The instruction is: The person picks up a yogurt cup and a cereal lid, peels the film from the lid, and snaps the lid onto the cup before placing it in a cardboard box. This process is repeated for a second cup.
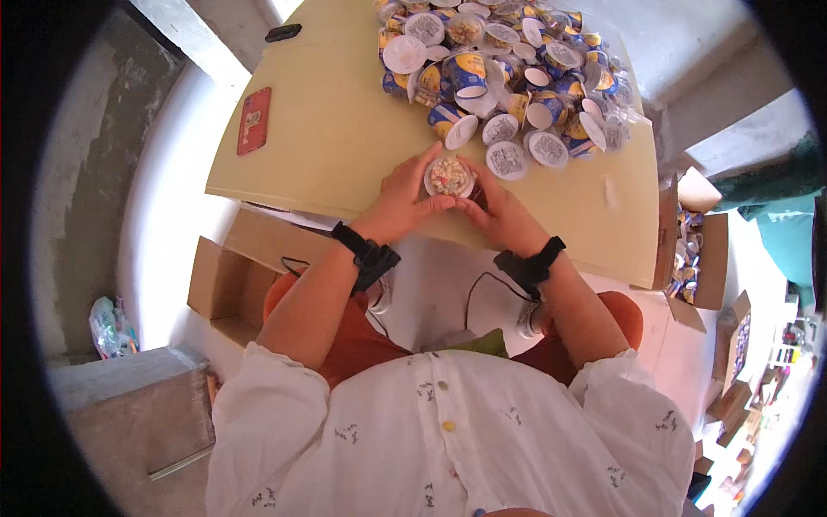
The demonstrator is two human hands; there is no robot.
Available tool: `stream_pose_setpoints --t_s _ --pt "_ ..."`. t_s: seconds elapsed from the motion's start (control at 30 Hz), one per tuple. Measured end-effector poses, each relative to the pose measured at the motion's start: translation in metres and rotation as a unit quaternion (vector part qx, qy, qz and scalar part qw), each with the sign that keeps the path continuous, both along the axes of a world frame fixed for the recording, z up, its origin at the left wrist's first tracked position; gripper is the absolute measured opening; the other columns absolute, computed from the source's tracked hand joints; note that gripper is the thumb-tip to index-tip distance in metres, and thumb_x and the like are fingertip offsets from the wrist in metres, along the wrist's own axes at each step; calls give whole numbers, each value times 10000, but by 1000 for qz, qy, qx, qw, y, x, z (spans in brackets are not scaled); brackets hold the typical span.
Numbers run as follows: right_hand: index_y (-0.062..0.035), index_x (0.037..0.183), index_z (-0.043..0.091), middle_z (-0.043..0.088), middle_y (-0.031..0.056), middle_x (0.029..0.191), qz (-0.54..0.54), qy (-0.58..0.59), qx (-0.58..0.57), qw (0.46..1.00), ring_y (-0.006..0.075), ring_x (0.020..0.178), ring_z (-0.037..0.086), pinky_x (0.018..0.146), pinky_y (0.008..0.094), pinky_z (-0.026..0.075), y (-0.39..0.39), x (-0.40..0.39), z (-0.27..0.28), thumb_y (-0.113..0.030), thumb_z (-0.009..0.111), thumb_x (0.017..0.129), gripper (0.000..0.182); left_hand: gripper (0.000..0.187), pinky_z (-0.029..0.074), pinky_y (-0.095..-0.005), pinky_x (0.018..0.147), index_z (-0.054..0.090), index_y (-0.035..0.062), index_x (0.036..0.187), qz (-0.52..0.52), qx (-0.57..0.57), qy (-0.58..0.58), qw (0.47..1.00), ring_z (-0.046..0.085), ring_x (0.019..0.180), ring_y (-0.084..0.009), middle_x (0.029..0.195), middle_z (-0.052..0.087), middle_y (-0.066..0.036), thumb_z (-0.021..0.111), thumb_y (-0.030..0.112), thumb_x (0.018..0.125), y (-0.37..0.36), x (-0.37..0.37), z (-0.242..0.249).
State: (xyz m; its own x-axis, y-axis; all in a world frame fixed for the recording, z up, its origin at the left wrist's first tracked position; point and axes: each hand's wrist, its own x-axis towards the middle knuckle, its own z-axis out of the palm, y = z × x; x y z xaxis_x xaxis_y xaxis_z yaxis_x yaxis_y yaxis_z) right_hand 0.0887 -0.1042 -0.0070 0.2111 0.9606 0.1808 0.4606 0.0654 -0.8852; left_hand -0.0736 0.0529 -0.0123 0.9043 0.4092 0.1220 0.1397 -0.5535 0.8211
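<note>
Between my two hands, near the table's front edge, is a small round cup (449, 177) seen from above, with pale pieces and a few red bits showing at its top. My left hand (405, 196) curls round its left side, thumb along the near rim. From the right, my right hand (501, 211) closes round the other side, and the two thumbs nearly meet. The cup's lower part is hidden. Just beyond lies a heap of blue-and-yellow snack cups (470, 73) with white lids, some upright and others tipped over.
A red phone (253, 121) lies on the left of the yellow table (336, 129), with a black object (282, 33) at the far left corner. One open cardboard box (215, 280) stands below left. Another carton (711, 258), holding similar cups, sits right of the table.
</note>
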Motion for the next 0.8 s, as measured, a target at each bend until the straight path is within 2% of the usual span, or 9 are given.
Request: stream_pose_setpoints --t_s 0.07,0.17,0.23,0.3,0.33,0.53,0.63,0.7,0.8 --pt "-120 1496 328 663 155 1002 -10 22 -56 998 247 867 668 800 366 523 -1 -1 7 -173 658 962 630 820 326 -410 1137 323 94 1523 -14 -25 -4 1000 410 1378 -317 1475 426 -189 736 389 879 4 1 4" --pt "-119 1490 338 659 141 960 -3 38 -42 998 239 843 658 784 364 520 1 1 1 -198 660 965 620 827 351 -390 1122 331 94 1522 -18 -57 -3 998 436 1355 -276 1450 461 -161 763 352 866 5 2 8" --pt "-120 1487 341 663 149 970 -2 38 -47 998 246 856 664 791 370 522 0 1 4 -209 657 968 614 825 362 -383 1114 339 91 1520 -9 -59 5 998 455 1338 -260 1427 488 -148 775 328 859 4 1 13" --pt "-121 1484 345 668 157 980 -4 37 -49 998 253 868 670 797 375 524 0 2 2 -221 654 970 608 813 386 -359 1092 375 70 1501 -11 -138 37 990 506 1285 -248 1384 532 -134 794 301 843 2 2 18" --pt "-124 1489 339 673 171 1005 1 40 -24 999 272 892 676 812 386 524 1 3 -6 -236 650 971 614 813 386 -359 1092 375 70 1501 -13 -132 38 990 506 1285 -248 1384 532 -134 794 301 843 4 3 21" --pt "-130 1515 309 687 212 1064 17 -14 -18 1000 329 972 683 858 408 516 5 10 -13 -293 642 969 660 817 398 -338 1076 402 26 1479 -43 -15 99 994 530 1262 -249 1389 540 -155 804 311 827 5 6 43" --pt "-132 1520 303 689 216 1060 21 -19 -37 999 332 982 682 863 407 514 6 13 -14 -318 644 966 677 780 398 -363 1081 431 18 1458 1 81 99 992 534 1272 -281 1373 556 -174 788 327 837 -13 6 50" --pt "-135 1519 305 691 216 1054 15 -21 -35 999 330 981 683 862 406 514 9 14 -19 -329 647 964 680 700 412 -388 1066 483 8 1405 64 149 23 987 548 1251 -307 1342 570 -195 763 342 857 -23 8 60" --pt "-138 1517 311 690 217 1045 16 -8 -23 1000 327 974 682 866 403 511 10 13 -24 -354 655 959 691 563 455 -394 1007 554 -8 1311 59 172 66 981 596 1166 -297 1243 625 -193 727 322 889 -31 1 87"
